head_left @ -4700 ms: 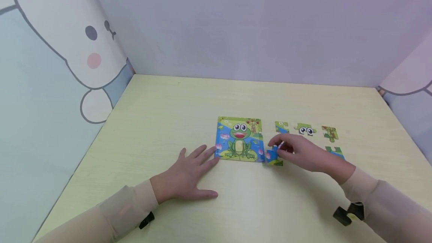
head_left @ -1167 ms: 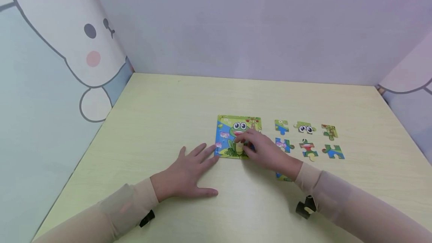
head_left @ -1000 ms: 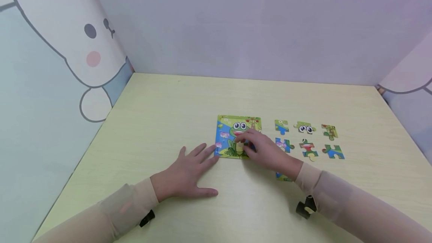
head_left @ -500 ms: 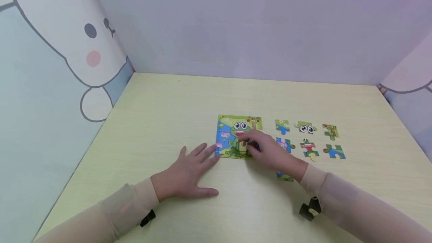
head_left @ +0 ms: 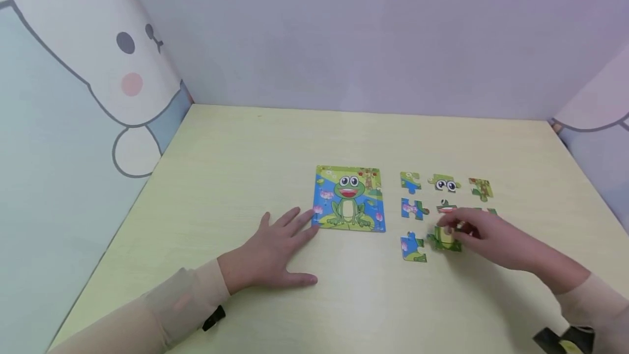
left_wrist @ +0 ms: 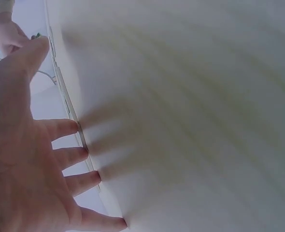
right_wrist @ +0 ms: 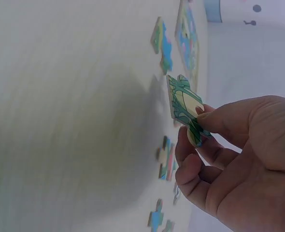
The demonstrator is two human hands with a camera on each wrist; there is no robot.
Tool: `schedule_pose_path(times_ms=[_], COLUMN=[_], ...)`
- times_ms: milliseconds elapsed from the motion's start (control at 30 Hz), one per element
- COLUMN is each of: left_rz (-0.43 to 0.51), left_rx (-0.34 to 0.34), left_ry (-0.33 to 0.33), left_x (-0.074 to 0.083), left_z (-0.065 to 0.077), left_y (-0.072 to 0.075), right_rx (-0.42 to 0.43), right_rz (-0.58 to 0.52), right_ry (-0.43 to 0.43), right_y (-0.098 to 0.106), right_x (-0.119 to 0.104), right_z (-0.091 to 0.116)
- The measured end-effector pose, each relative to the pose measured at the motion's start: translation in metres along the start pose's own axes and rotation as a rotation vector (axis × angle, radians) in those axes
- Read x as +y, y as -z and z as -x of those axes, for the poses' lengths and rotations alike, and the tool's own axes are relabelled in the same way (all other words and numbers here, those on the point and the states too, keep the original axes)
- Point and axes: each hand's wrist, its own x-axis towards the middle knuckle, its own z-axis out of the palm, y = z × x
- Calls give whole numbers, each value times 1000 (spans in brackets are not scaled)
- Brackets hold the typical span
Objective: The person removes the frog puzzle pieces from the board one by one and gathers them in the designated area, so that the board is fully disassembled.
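Observation:
My right hand [head_left: 491,238] pinches a jigsaw puzzle piece [head_left: 444,238] showing the frog's belly and feet. In the right wrist view that piece [right_wrist: 183,104] is tilted between thumb and fingers, close over the table. It is held right of the blue-and-green corner piece [head_left: 414,249] and below the frog-mouth piece [head_left: 446,207], which my fingers partly cover. My left hand [head_left: 272,255] lies spread on the table, its fingertips at the lower left corner of the square frog picture board [head_left: 349,193]. The left wrist view shows the left fingers [left_wrist: 67,157] straight, fingertips down.
Several loose pieces lie in rows right of the board: a top-left piece [head_left: 410,182], an eyes piece [head_left: 444,184], a tree piece [head_left: 481,188] and a pink-flower piece [head_left: 414,210]. My right hand hides most of a piece [head_left: 487,211]. Walls [head_left: 344,37] border the table [head_left: 236,152].
My right hand has moved right from over the board to the loose pieces and now holds the belly piece there. Earlier the corner piece was set below the flower piece. The left hand stays put.

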Motion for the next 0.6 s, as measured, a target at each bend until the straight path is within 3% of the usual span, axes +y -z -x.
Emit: schedule_pose_path(times_ms=[133,233,500,600], left_rz=[-4,-3,6,6], left_rx=[-5,-4,-4,-5], left_ry=[4,4,1,3], left_x=[0,0,1,1], left_z=[0,0,0,1], left_y=[-1,0,1,1], right_rx=[-18,13,203,251], right_rz=[3,11,181,161], right_ry=[-16,-14,28,27], right_y=[-7,-15,-23,-24], right_x=[20,25,14,4], right_z=[18,25,28,18])
